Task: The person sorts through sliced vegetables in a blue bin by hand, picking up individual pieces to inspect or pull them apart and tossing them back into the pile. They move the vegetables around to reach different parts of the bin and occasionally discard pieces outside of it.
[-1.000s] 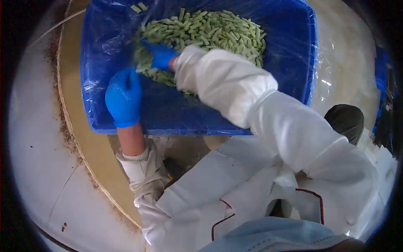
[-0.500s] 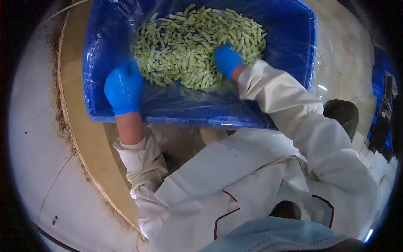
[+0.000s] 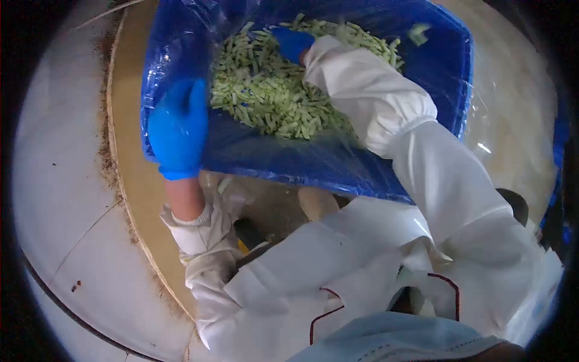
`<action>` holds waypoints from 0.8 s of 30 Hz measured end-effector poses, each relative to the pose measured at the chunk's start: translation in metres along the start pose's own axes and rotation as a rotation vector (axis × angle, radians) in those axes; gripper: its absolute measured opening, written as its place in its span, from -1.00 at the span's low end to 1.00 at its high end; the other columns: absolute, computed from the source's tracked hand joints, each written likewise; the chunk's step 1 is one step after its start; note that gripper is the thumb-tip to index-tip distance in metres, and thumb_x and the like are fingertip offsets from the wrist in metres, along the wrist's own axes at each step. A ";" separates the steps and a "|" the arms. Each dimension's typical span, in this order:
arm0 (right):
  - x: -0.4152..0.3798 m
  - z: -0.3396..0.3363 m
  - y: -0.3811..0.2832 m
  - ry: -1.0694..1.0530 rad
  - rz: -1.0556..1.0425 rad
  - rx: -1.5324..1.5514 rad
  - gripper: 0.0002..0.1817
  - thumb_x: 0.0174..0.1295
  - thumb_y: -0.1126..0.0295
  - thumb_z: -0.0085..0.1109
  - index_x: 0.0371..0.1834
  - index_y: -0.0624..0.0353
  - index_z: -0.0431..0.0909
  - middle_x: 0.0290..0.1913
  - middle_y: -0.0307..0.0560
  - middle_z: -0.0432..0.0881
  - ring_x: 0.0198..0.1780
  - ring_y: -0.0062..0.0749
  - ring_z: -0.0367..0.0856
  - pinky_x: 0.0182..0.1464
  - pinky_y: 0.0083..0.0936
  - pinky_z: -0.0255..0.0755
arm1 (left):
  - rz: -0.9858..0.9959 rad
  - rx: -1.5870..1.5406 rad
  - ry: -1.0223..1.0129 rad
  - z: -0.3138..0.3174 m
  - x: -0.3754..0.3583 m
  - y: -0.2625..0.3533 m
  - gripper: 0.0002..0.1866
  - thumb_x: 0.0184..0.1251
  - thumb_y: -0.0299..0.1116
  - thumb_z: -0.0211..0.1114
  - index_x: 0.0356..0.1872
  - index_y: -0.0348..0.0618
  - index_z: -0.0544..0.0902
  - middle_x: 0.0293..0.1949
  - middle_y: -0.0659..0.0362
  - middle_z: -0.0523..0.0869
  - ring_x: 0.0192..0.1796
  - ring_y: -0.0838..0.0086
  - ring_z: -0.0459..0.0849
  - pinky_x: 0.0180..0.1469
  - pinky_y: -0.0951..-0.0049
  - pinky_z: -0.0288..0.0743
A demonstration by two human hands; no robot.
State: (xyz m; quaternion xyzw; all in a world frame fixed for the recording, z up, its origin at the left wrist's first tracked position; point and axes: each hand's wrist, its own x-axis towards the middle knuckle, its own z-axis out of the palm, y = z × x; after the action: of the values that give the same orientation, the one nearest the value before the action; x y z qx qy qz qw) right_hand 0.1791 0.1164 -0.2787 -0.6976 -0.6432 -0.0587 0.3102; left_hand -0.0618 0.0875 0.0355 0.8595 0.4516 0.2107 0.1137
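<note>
The heap of cut green pieces [image 3: 271,96] lies inside the blue bin [image 3: 468,78], spread across the middle of its floor and leaning toward the far edge, on a clear plastic liner [image 3: 199,18]. One small blurred cluster of pieces [image 3: 418,34] sits apart, near the far right corner.

Each piece looks light and short, probably firm but easy to snap or bruise. They look moist, so they are likely slippery against gloves — a loose scoop from beneath, with cupped fingers, should suit them better than a pinch. The liner appears thin and limp; it should wrinkle and slide readily, and is best held where it folds over the bin's rim. The bin itself seems stiff, and heavy once loaded; its rim offers the sturdiest hold.

The gloved right hand [image 3: 292,45] is at the heap's far side, its fingers too hidden to tell whether they close on any pieces. The gloved left hand [image 3: 178,130] covers the near left corner, fingers bent — whether they grip liner or rim, I cannot tell.

No brand, label or writing can be read on the bin, liner or gloves.
</note>
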 end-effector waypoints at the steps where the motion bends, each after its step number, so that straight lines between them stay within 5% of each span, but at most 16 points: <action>1: 0.003 -0.002 0.002 -0.177 0.093 0.002 -0.64 0.18 0.37 -0.14 0.07 -0.04 0.43 -0.06 -0.06 0.58 -0.09 -0.08 0.56 -0.08 -0.25 0.45 | -0.003 0.037 -0.009 -0.001 -0.002 -0.003 -0.77 0.18 -0.23 0.19 -0.33 -0.17 0.64 -0.39 -0.08 0.64 -0.35 0.06 0.62 -0.30 0.23 0.46; 3: -0.004 -0.013 0.003 -0.560 0.279 0.004 -0.60 0.19 0.36 -0.14 0.13 -0.06 0.39 0.02 -0.05 0.55 -0.01 -0.09 0.53 0.00 -0.25 0.42 | -0.026 0.101 -0.045 -0.001 -0.012 -0.011 -0.78 0.17 -0.23 0.19 -0.34 -0.18 0.64 -0.39 -0.08 0.63 -0.34 0.05 0.61 -0.30 0.22 0.46; 7: -0.033 -0.059 -0.024 -0.410 0.243 0.091 -0.50 0.13 0.24 0.03 0.21 -0.07 0.32 -0.03 0.01 0.56 -0.03 -0.08 0.55 -0.04 -0.24 0.44 | 0.089 0.133 -0.108 0.014 -0.012 -0.023 -0.81 0.16 -0.27 0.18 -0.34 -0.16 0.63 -0.39 -0.07 0.63 -0.32 0.07 0.61 -0.29 0.20 0.46; 8: -0.027 -0.084 -0.040 -0.612 0.376 0.043 -0.54 0.12 0.16 0.06 0.14 -0.08 0.41 -0.01 0.01 0.55 -0.04 -0.07 0.55 -0.04 -0.24 0.44 | 0.115 0.161 -0.152 0.021 -0.009 -0.024 -0.82 0.15 -0.29 0.18 -0.32 -0.15 0.63 -0.35 -0.06 0.64 -0.28 0.09 0.61 -0.27 0.20 0.46; 15: -0.040 -0.189 -0.105 -0.407 0.046 0.372 -0.72 0.13 0.17 0.11 -0.09 -0.08 0.54 -0.15 -0.14 0.57 -0.28 -0.16 0.60 -0.29 -0.28 0.48 | 0.800 0.166 -0.190 0.086 0.010 -0.012 -0.70 0.05 -0.35 0.19 -0.13 -0.09 0.55 -0.10 0.06 0.57 -0.07 0.16 0.51 -0.10 0.20 0.40; 18: -0.028 -0.231 -0.117 -0.360 -0.089 0.221 -0.73 0.09 0.14 0.18 -0.15 -0.09 0.55 -0.34 -0.18 0.56 -0.38 -0.24 0.58 -0.42 -0.43 0.45 | 0.618 0.135 -0.459 0.081 -0.004 -0.004 -0.77 0.04 -0.40 0.20 -0.23 -0.11 0.60 -0.36 0.04 0.58 -0.23 0.21 0.56 -0.23 0.27 0.45; 19: -0.031 -0.233 -0.118 -0.310 -0.037 0.248 -0.73 0.10 0.14 0.18 -0.15 -0.08 0.56 -0.34 -0.20 0.56 -0.42 -0.28 0.57 -0.43 -0.45 0.44 | 0.532 0.160 -0.562 0.076 -0.007 0.002 -0.79 0.04 -0.41 0.20 -0.25 -0.12 0.60 -0.42 0.04 0.57 -0.26 0.21 0.56 -0.26 0.27 0.46; 21: -0.033 -0.234 -0.124 -0.208 0.064 0.306 -0.74 0.13 0.16 0.18 -0.15 -0.05 0.56 -0.35 -0.24 0.57 -0.48 -0.37 0.55 -0.47 -0.47 0.41 | 0.623 0.027 -0.303 0.066 -0.010 0.012 -0.85 0.11 -0.42 0.18 -0.29 -0.16 0.61 -0.46 0.05 0.58 -0.38 0.30 0.56 -0.34 0.34 0.45; 22: -0.035 -0.234 -0.131 -0.314 0.323 0.666 -0.74 0.14 0.17 0.18 -0.15 -0.02 0.56 -0.36 -0.27 0.56 -0.48 -0.44 0.52 -0.46 -0.49 0.40 | 0.664 -0.040 -0.176 0.062 -0.012 0.016 -0.87 0.14 -0.42 0.17 -0.30 -0.18 0.62 -0.48 0.05 0.59 -0.44 0.35 0.55 -0.39 0.37 0.44; 24: -0.031 -0.246 -0.163 -0.493 0.859 1.384 -0.74 0.16 0.19 0.17 -0.15 0.04 0.56 -0.38 -0.32 0.54 -0.47 -0.58 0.48 -0.45 -0.53 0.38 | 0.309 -0.513 -0.040 0.058 -0.014 0.020 -0.85 0.21 -0.42 0.14 -0.27 -0.21 0.62 -0.45 0.11 0.62 -0.46 0.46 0.54 -0.39 0.45 0.42</action>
State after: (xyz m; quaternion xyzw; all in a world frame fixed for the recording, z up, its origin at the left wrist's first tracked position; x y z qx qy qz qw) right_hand 0.1001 -0.0384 -0.0382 -0.5271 -0.2629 0.6243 0.5131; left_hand -0.0274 0.0644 -0.0119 0.8653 0.2451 0.3155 0.3026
